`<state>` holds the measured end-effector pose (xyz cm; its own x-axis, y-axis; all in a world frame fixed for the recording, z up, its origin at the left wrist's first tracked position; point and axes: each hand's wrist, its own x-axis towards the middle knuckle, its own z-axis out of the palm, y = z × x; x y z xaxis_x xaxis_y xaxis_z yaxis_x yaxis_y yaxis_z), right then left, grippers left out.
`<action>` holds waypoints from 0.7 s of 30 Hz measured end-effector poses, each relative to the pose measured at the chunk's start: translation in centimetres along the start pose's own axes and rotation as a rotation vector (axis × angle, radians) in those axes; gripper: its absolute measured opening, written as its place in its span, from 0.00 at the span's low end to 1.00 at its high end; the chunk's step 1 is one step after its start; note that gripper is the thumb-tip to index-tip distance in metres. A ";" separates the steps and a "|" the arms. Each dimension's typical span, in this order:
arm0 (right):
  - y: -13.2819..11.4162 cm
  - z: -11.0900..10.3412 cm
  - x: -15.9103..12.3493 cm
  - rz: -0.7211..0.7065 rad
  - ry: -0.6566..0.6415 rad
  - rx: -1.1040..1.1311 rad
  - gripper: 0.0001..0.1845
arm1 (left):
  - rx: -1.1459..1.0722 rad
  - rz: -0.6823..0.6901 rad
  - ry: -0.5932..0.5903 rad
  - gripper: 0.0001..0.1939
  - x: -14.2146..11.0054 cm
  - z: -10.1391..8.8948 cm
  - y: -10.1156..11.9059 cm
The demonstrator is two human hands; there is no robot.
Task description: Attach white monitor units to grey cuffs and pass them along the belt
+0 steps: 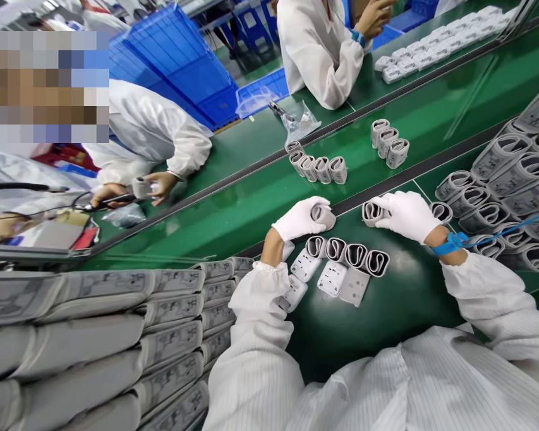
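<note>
Four rolled cuffs on the workbench, folded cuff stacks left, more cuffs right

Green bench: four rolled grey cuffs in row, white plastic plates beside, stacked cuffs at right.

Rolled cuff held in gloved left hand; second cuff gripped by gloved right hand. Folded cuffs are stacked beside green bench.

My left hand hides most of the rolled grey cuff in it, and my right hand covers part of another cuff. The printing on the stacked cuffs is too small to read, and the picture's left and bottom edges cut off that stack.
</note>
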<state>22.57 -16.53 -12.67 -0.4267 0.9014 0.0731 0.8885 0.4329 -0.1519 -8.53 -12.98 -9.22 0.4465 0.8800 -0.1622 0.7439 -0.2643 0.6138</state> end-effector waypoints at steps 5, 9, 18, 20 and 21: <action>-1.0 0.3 0.4 -0.045 0.006 0.014 0.28 | -0.007 0.001 0.026 0.34 1.7 2.3 0.9; -1.6 0.4 0.9 -0.075 -0.022 0.035 0.23 | 0.046 0.000 0.054 0.36 2.2 3.8 2.6; -3.8 -1.5 0.4 0.009 -0.026 0.035 0.28 | 0.215 -0.016 0.021 0.38 3.7 3.8 4.6; -3.0 -2.4 -1.6 0.068 0.066 0.057 0.43 | 0.214 -0.031 0.030 0.39 3.7 3.9 4.4; -2.4 -2.6 -2.8 0.118 0.107 0.085 0.49 | 0.208 -0.038 0.032 0.39 3.6 4.0 4.3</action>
<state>22.02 -20.12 -9.95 -0.2955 0.9430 0.1531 0.9121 0.3262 -0.2483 -1.74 -12.51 -10.28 0.4026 0.9020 -0.1559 0.8479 -0.3033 0.4349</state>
